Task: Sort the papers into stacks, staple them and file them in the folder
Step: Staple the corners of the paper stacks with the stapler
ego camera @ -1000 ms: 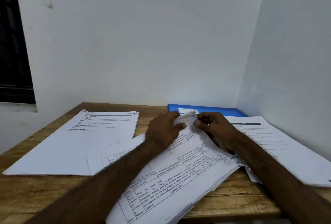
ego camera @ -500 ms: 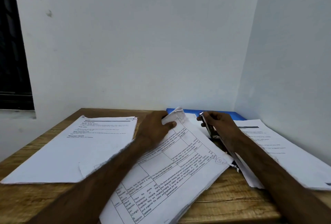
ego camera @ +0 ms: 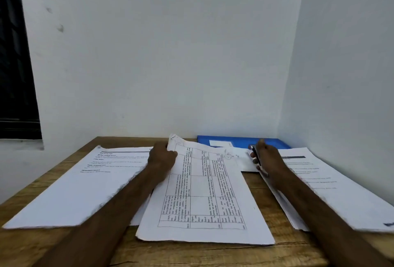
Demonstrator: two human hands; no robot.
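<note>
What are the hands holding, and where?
Left hand grips the middle stack at its far left corner; right hand holds the stapler along its body.

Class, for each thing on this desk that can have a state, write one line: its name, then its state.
Left stack: lying flat.
Middle stack: flat, far left corner lifted.
Right stack: flat, right forearm across it.
Folder: closed, flat by the wall.
Stapler: held; open or shut unclear.
Left hand: grips the middle stack's lifted corner.
Right hand: holds the stapler.
</note>
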